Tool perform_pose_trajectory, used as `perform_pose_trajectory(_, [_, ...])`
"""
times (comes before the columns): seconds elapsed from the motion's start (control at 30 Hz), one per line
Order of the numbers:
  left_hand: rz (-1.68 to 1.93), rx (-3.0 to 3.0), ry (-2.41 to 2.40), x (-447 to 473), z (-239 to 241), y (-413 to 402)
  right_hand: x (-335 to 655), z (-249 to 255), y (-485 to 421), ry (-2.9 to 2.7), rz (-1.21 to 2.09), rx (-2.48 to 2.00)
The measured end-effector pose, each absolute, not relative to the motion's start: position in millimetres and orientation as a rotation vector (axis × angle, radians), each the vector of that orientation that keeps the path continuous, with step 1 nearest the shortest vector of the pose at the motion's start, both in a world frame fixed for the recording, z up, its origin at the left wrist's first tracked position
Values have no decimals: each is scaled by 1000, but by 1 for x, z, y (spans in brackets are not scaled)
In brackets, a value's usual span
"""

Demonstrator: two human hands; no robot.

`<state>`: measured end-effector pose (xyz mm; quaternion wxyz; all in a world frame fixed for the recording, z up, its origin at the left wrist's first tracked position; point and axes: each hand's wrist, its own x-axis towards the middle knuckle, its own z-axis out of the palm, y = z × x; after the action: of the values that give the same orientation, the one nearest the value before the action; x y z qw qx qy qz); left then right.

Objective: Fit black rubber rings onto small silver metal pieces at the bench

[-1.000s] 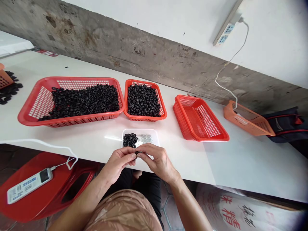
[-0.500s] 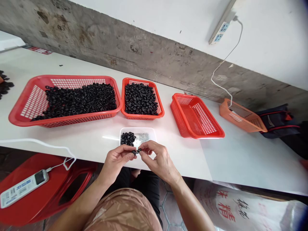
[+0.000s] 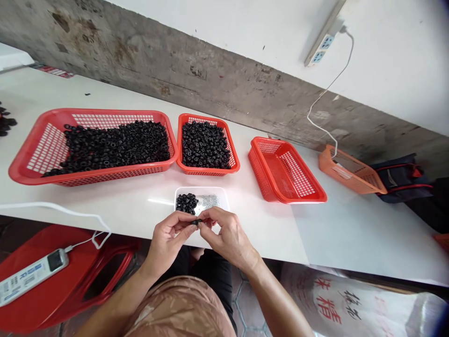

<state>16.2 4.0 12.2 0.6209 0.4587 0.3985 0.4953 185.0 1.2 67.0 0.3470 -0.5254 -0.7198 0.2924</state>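
Observation:
My left hand [image 3: 171, 235] pinches a small black ring-like part [image 3: 194, 223] between thumb and fingertips. My right hand [image 3: 224, 232] closes on a second small black part [image 3: 199, 221], pressed against the first one; fingers partly cover both. Just beyond my fingertips lies a shallow white tray [image 3: 224, 199]. In its left half is a pile of black parts [image 3: 187, 203], and in its right half a scatter of tiny shiny metal bits [image 3: 209, 201].
Behind the tray, a large red basket [image 3: 24, 164] and a smaller red basket [image 3: 235, 166] hold many black parts. A red basket [image 3: 266, 173] and an orange basket [image 3: 351, 175] stand to the right. A red stool [image 3: 66, 276] carries a white power strip [image 3: 33, 276].
My right hand has moved slightly left, bringing its black part from a small gap up against the one in my left hand. The view has shifted slightly.

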Motion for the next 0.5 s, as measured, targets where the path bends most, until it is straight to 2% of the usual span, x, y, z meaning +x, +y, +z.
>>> perform_pose_trajectory(0.2, [1151, 837, 990, 21, 14, 7, 179, 62, 2, -1868, 667, -1331])
perform_pose_trajectory(0.5, [1107, 621, 974, 28, 17, 8, 173, 47, -7, -2095, 94, -1302])
